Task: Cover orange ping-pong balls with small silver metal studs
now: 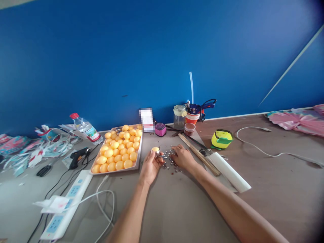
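Note:
My left hand (149, 167) is closed around an orange ball (155, 149) that looks like a table tennis ball, held just above the table. Small shiny silver pieces cluster at the ball's lower side, by my fingertips. Loose silver beads (165, 166) lie scattered on the grey table between my hands. My right hand (184, 157) rests at the right side of these beads, palm down, with its fingers bent in among them. Whatever its fingertips pinch is too small to make out. To the left, a shallow box (138, 158) is filled with many similar orange balls (119, 165).
A power strip (68, 206) with white cables lies front left, near a glue gun (77, 158) and a water bottle (87, 130). Behind my hands stand a purple cube (160, 129), a jar (179, 118) and a small tub (189, 129). Thin sticks (199, 155), a white roll (229, 172) and a yellow-green object (222, 139) lie right.

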`<state>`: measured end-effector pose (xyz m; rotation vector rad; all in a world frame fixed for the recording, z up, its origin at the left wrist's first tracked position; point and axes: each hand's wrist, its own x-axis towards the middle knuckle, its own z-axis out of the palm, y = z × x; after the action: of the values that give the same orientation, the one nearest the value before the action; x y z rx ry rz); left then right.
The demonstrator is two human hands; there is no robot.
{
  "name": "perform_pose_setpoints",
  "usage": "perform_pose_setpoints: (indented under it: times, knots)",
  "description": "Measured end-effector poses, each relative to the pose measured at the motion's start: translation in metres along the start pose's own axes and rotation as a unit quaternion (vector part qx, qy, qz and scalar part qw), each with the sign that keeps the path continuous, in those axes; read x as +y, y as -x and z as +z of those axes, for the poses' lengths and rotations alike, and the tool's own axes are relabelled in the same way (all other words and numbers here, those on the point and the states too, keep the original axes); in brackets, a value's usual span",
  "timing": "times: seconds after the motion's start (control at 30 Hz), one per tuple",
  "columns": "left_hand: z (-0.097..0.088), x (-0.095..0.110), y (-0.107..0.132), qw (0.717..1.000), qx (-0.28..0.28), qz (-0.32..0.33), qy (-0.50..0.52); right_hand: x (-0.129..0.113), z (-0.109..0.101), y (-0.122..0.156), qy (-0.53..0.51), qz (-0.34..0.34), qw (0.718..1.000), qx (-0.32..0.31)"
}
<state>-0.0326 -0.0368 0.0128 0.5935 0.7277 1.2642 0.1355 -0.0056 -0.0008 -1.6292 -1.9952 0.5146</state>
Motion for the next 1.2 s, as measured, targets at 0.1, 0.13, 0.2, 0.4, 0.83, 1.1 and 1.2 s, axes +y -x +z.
perform_pose_setpoints:
  times: [0.1,0.13,0.2,0.4,0.83,1.1,1.2]
  knots:
    - [0.001,-0.002,0.0,1.0,-0.003,-0.006,0.002,0.0,0.003,0.003,0.101,-0.02,0.994,-0.042]
    - [0.002,-0.002,0.0,1.0,-0.003,-0.008,0.001,-0.001,0.003,0.004,0.113,-0.026,0.992,-0.047]
    - [0.003,-0.003,0.0,1.0,-0.004,-0.009,-0.001,-0.002,0.004,0.004,0.123,-0.028,0.991,-0.043]
    - [0.002,-0.002,0.0,1.0,-0.003,-0.008,-0.004,-0.001,0.004,0.004,0.107,-0.012,0.994,-0.02]
    - [0.001,-0.003,-0.001,1.0,-0.007,-0.013,0.001,-0.009,0.014,0.008,0.128,-0.054,0.99,-0.021]
    - [0.001,-0.002,-0.001,1.0,0.004,-0.023,0.014,-0.014,0.004,0.011,0.095,-0.067,0.993,-0.005]
    - [0.0,-0.002,-0.001,0.999,-0.005,-0.027,0.019,-0.015,0.004,0.013,0.103,-0.086,0.99,-0.038]
